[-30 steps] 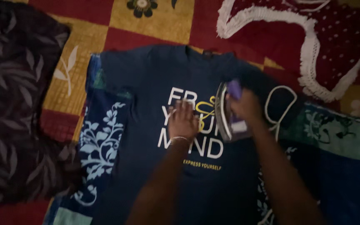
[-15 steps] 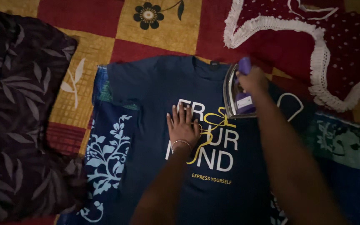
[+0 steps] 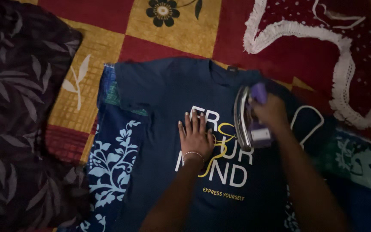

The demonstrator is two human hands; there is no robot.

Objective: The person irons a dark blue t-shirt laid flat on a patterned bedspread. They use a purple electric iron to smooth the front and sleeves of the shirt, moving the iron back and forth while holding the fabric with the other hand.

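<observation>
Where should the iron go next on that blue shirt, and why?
Probably a short glide toward the shirt's right sleeve. The right hand grips the iron beside the printed lettering, the left hand lies flat pinning the navy T-shirt taut, and the white cord loops over that side, so go slowly.

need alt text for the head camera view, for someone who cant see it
Seen from above, a right hand grips a purple-handled metal clothes iron on a dark navy printed t-shirt, while the left hand presses flat on the print. The shirt lies on a blue floral cloth over a red and yellow checked spread.
</observation>
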